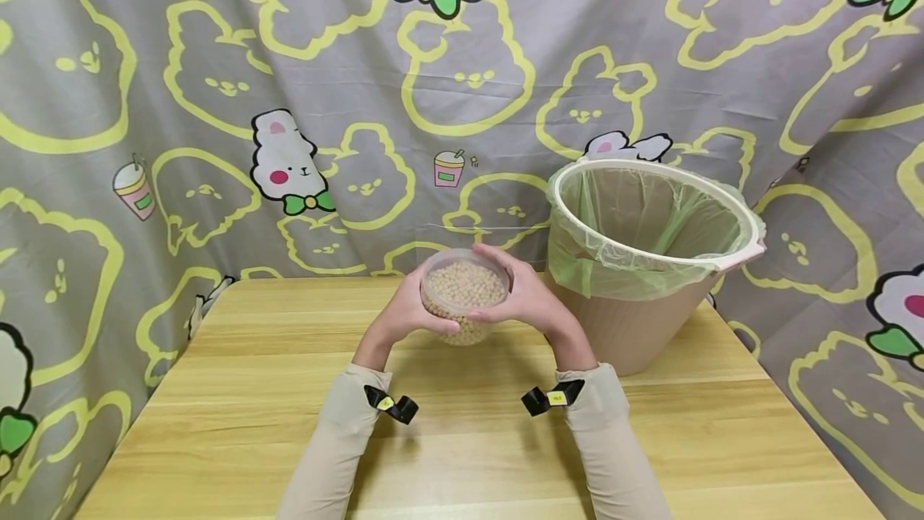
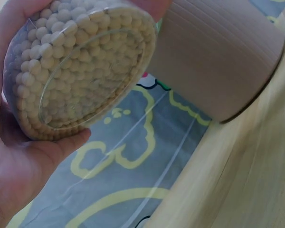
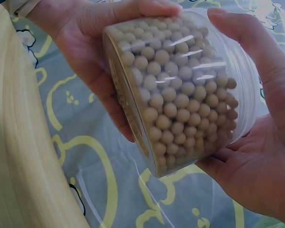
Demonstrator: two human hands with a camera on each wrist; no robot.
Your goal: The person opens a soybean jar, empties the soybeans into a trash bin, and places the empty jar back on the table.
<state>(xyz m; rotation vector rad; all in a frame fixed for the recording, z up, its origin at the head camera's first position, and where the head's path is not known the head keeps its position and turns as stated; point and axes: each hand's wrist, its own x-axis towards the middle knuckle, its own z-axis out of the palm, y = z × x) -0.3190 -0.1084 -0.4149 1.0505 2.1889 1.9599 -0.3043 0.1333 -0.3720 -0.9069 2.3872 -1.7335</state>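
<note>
- Holding the clear tub of beans level and firmly at both sides seems wise, since a tilt could spill the beans if the lid loosens.
- The left hand curls round the tub's left side; the right hand curls round its right and lid edge.
- The tub sits between both palms, raised above the wooden surface, just left of the lined waste bin.

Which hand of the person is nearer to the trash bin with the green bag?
The right. The right hand holds the jar of beans just beside the trash bin; the left hand grips the jar's far side, farther away.
</note>
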